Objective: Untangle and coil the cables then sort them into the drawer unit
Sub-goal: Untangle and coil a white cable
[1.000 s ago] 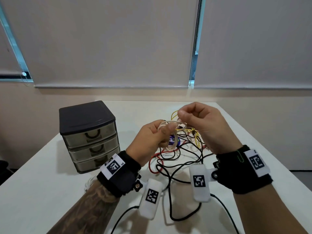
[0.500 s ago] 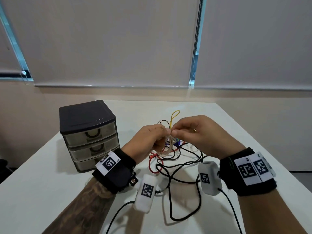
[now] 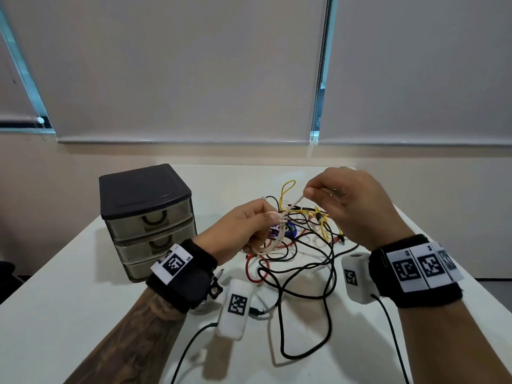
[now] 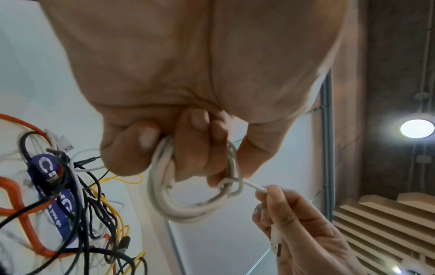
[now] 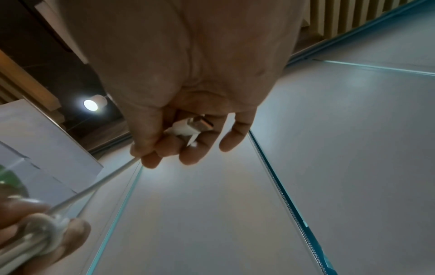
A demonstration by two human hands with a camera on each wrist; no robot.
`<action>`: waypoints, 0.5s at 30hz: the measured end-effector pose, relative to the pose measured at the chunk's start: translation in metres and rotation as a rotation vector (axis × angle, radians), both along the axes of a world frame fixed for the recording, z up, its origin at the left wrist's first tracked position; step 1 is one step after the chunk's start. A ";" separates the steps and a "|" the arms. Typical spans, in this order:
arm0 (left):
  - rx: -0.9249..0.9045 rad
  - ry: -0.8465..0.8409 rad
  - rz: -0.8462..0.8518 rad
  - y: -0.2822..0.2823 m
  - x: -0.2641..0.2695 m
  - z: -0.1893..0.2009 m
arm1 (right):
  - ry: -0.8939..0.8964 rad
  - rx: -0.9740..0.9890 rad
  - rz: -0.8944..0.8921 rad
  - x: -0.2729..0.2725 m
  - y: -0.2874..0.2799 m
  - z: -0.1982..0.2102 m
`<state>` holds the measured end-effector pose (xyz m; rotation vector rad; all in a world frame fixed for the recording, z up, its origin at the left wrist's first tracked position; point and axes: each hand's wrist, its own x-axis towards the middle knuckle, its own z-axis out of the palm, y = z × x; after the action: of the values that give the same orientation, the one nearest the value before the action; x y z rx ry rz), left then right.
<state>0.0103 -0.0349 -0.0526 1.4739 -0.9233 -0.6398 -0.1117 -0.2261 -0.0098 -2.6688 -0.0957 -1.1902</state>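
My left hand (image 3: pixel 249 228) grips a small coil of white cable (image 4: pixel 188 202) above the table, fingers curled through its loops. The cable's free end is wrapped round the coil and runs taut up to my right hand (image 3: pixel 340 200), which pinches it near the white USB plug (image 5: pixel 190 128) lying in the palm. The coil (image 3: pixel 273 245) hangs just above a tangle of black, yellow, red and white cables (image 3: pixel 299 245) on the white table (image 3: pixel 83 314). A three-drawer unit (image 3: pixel 149 220) with a dark lid stands to the left, all drawers closed.
A blue printed band (image 4: pixel 49 178) lies in the tangle, with an orange cable (image 4: pixel 21 219) looping round it. Black leads (image 3: pixel 304 314) trail toward the table's near edge. Closed roller blinds (image 3: pixel 194 65) cover the window behind the table.
My right hand has drawn away from the left, up and to the right, pulling the cable's free end taut. The left hand keeps its grip on the coil.
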 end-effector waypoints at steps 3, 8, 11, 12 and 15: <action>-0.114 0.094 0.007 0.002 0.001 0.004 | -0.070 0.088 0.006 0.001 0.006 -0.001; -0.351 0.220 -0.053 0.006 0.003 0.013 | 0.100 0.509 0.173 0.006 0.018 -0.008; -0.397 0.202 -0.056 0.005 0.001 0.015 | 0.125 0.765 0.283 0.013 0.024 -0.016; -0.400 0.203 -0.056 0.004 0.001 0.014 | 0.111 0.879 0.327 0.016 0.026 -0.018; -0.391 0.218 -0.060 0.005 0.001 0.013 | 0.068 1.192 0.460 0.022 0.035 -0.024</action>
<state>0.0117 -0.0299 -0.0395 1.0110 -0.8674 -0.6100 -0.0899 -0.1910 -0.0334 -1.5118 0.0169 -0.6530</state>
